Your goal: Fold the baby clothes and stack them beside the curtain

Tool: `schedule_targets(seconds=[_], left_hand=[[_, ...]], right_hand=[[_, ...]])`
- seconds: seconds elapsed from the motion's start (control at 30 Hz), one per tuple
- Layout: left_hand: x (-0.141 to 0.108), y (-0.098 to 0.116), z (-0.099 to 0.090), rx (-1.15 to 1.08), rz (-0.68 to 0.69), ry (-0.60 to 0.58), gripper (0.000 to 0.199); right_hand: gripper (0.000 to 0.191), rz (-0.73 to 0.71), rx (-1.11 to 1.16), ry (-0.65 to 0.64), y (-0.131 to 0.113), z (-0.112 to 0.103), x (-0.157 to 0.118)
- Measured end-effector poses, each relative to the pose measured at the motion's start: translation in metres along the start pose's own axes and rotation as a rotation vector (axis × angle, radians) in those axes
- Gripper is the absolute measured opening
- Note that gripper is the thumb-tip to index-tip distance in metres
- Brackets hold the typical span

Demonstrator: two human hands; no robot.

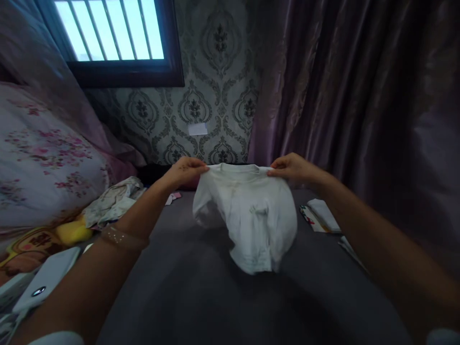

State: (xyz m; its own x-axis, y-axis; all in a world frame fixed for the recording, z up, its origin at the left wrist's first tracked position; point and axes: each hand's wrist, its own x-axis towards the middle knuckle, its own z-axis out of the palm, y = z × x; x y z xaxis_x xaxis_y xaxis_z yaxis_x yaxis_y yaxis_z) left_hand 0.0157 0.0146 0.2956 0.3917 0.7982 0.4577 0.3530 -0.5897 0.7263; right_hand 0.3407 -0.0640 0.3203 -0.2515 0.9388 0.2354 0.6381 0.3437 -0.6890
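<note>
A small white long-sleeved shirt hangs in the air, collar up, above a dark grey bed surface. My left hand pinches its shoulder on the left side of the collar. On the other side of the collar, my right hand grips the opposite shoulder between thumb and fingers. The fabric is stretched between both hands, while the lower part and sleeves dangle, slightly blurred. A faint green mark shows on the shirt's front.
Crumpled pale cloth, a yellow plush item and a white case lie at left. Folded cloths rest at right. Behind are a patterned wall, a barred window and purple curtains.
</note>
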Motion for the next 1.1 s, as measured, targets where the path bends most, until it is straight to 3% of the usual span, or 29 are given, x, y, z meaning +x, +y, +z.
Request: schedule_targets(seconds=[0.03, 0.17, 0.3, 0.4, 0.53, 0.63, 0.7, 0.83, 0.93, 1.03, 1.1], left_hand=[[0.001, -0.002, 0.000, -0.056, -0.004, 0.018, 0.033], [0.002, -0.003, 0.004, -0.140, -0.063, -0.177, 0.035], [0.000, 0.005, 0.012, -0.152, -0.049, -0.063, 0.035], [0.001, 0.011, 0.015, -0.160, -0.022, -0.057, 0.037], [0.003, 0.013, 0.014, -0.081, -0.015, 0.037, 0.040], [0.004, 0.010, 0.014, -0.014, -0.008, -0.017, 0.036], [0.004, 0.008, 0.015, -0.023, 0.023, 0.024, 0.035], [0.003, 0.008, 0.016, -0.054, 0.030, -0.044, 0.036], [0.000, 0.009, 0.017, -0.112, -0.029, 0.004, 0.043], [-0.003, 0.006, 0.018, -0.164, -0.118, -0.084, 0.045], [-0.001, 0.000, 0.021, -0.175, -0.108, -0.041, 0.042]], right_hand=[[0.042, -0.003, 0.025, 0.020, 0.001, 0.000, 0.000], [0.047, 0.009, 0.087, -0.050, -0.002, 0.002, -0.004], [0.052, -0.017, 0.042, 0.036, -0.006, 0.003, -0.005], [0.053, -0.072, 0.017, 0.086, -0.005, 0.001, 0.000], [0.051, -0.141, 0.019, 0.263, -0.003, -0.003, 0.008], [0.049, -0.116, -0.020, 0.205, -0.002, -0.002, 0.011], [0.046, -0.113, -0.034, 0.216, 0.000, 0.001, 0.013], [0.046, -0.082, -0.028, 0.206, 0.003, 0.006, 0.013], [0.047, -0.061, 0.005, 0.237, 0.003, 0.007, 0.009], [0.044, -0.048, 0.008, 0.175, 0.006, 0.007, 0.006], [0.042, -0.057, 0.009, 0.197, 0.012, 0.007, 0.008]])
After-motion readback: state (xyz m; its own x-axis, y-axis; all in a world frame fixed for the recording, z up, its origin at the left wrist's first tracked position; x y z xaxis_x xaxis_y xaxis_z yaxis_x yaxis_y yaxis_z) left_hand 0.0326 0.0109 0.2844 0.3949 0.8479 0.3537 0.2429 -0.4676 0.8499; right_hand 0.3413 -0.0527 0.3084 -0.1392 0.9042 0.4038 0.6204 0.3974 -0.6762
